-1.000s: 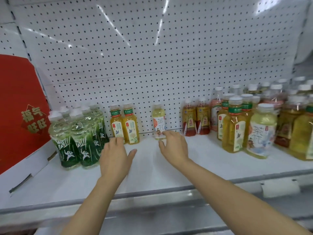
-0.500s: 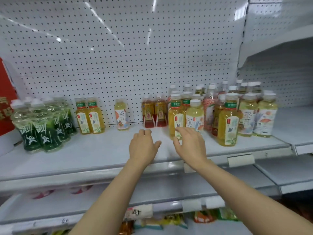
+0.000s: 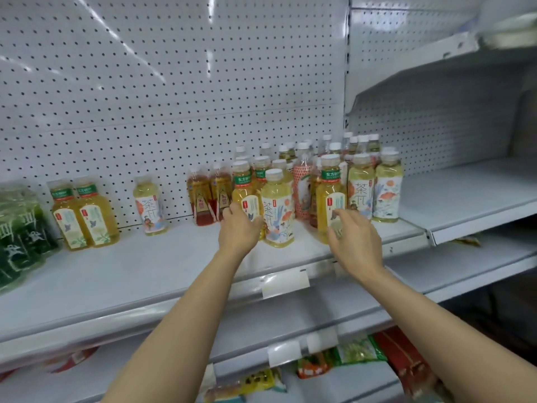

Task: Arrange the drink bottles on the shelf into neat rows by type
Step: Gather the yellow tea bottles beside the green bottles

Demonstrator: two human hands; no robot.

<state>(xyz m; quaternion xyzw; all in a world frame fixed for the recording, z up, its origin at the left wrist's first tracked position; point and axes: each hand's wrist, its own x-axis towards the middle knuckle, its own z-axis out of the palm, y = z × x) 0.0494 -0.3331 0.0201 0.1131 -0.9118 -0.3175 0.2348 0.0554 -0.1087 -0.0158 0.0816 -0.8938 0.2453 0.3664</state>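
My left hand [image 3: 239, 228] curls around the lower part of a yellow tea bottle with a green cap band [image 3: 243, 189] at the left front of a mixed cluster of bottles [image 3: 360, 181]. My right hand [image 3: 356, 239], fingers spread, hovers just in front of another green-banded yellow bottle [image 3: 331, 196] without gripping it. Between them stands a pale tea bottle with a flowered label [image 3: 277, 210]. Along the back wall to the left are two red-brown tea bottles [image 3: 209, 199], a single pale tea bottle [image 3: 151, 207], two yellow bottles [image 3: 84, 216] and a wrapped pack of green bottles [image 3: 20, 234].
The white shelf [image 3: 145, 271] has a pegboard back wall [image 3: 174, 97] and a price-tag strip [image 3: 284, 282] on its front edge. A neighbouring shelf [image 3: 465, 193] lies to the right. Snack packets [image 3: 348, 353] fill a lower shelf.
The view swung right and the red box left the frame. Both hands travelled right along the shelf from the single pale bottle to the mixed cluster; my left hand now wraps a yellow bottle.
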